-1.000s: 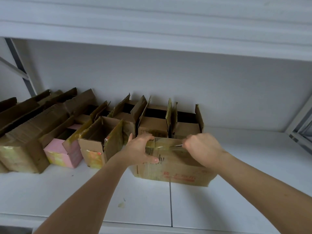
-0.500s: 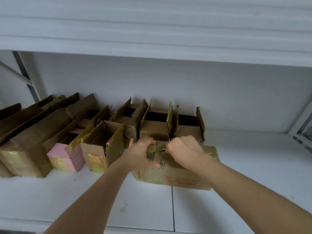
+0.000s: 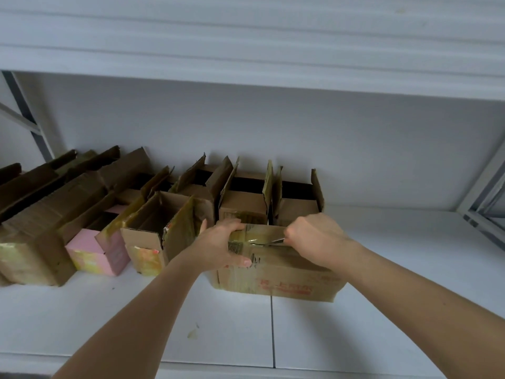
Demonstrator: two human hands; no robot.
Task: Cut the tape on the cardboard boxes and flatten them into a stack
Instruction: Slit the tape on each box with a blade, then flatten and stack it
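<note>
A taped cardboard box (image 3: 284,277) with red print lies on the white shelf (image 3: 382,310) in front of me. My left hand (image 3: 221,246) grips its top left corner, fingers curled over the edge. My right hand (image 3: 314,239) is closed round a cutter whose thin metal blade (image 3: 273,241) points left into the glossy tape (image 3: 252,237) on the box top. A short slit shows in the tape by the blade tip.
A row of opened cardboard boxes (image 3: 243,198) with raised flaps stands behind and to the left, one of them pink (image 3: 95,251). The shelf above (image 3: 246,50) hangs low overhead. A metal frame post (image 3: 483,203) is at the right.
My right hand drew the blade leftward along the tape toward my left hand, then shifted back a little to the right. My left hand kept its grip on the box corner.
</note>
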